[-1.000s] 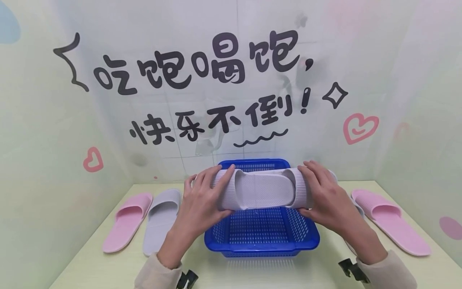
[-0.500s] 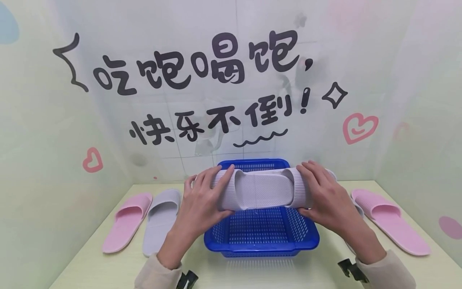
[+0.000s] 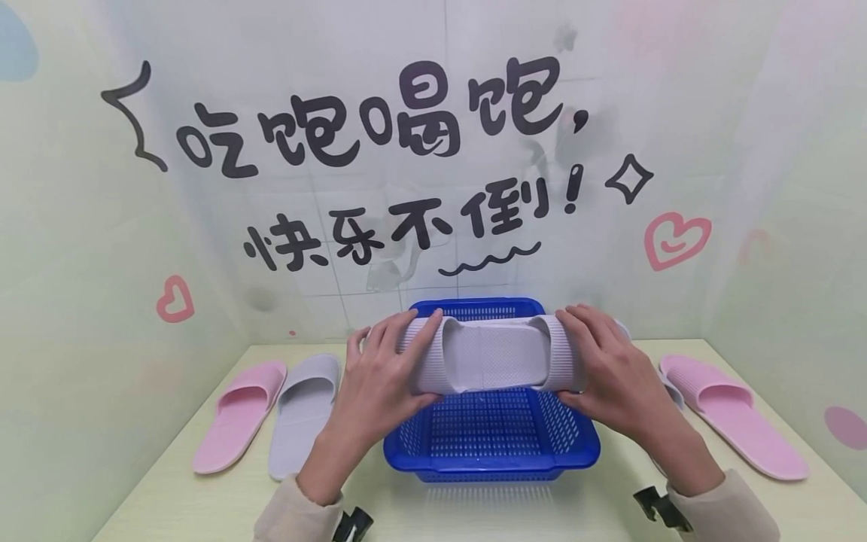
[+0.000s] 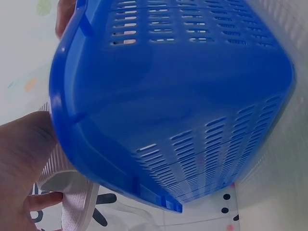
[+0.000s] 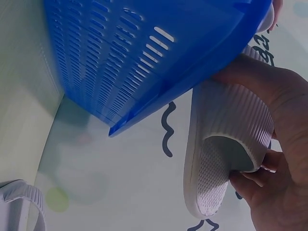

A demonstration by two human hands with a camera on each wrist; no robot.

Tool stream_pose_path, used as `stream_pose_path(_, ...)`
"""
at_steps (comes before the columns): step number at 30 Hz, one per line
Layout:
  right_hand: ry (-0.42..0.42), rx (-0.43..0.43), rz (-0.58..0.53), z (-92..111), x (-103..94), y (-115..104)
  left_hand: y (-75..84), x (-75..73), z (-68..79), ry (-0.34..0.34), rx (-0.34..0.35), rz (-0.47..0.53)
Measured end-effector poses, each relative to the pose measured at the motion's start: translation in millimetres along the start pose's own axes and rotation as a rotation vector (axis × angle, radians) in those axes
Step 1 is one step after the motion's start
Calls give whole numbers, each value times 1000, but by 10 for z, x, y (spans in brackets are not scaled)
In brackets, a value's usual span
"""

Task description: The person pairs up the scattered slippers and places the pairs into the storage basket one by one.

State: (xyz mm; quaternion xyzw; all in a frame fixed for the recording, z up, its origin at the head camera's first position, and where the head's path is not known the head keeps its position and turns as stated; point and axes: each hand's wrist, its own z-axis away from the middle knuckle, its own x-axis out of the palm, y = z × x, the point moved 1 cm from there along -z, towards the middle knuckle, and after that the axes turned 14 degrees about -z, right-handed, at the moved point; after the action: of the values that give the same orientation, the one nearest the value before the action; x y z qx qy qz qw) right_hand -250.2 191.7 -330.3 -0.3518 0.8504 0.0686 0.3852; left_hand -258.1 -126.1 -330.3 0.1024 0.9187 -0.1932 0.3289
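Both hands hold a pair of pale lavender slippers, fitted together lengthwise with a ribbed strap at each end. My left hand grips the left end, fingers over the strap and thumb below. At the other end, my right hand grips in the same way. The pair lies level over the blue basket, overlapping its rear part in the head view. From the right wrist, one slipper shows its strap and dimpled sole, with fingertips at the strap opening. The left wrist view has the basket wall covering part of that grip.
On the table at left lie a pink slipper and a grey slipper. Another pink slipper lies at right, beside a grey one mostly hidden by the right hand. Walls with printed writing enclose the back and sides.
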Motion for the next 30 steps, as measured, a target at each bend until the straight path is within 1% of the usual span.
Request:
stream_pose_path(8, 0, -22, -8, 2, 10, 2, 11, -4, 5, -3, -1, 6)
stream_pose_path(20, -6, -13, -14, 8, 23, 7, 33, 11, 6, -6, 2, 21)
stream_pose_path(30, -5, -9, -18, 6, 23, -7, 30, 13, 5, -13, 0, 6)
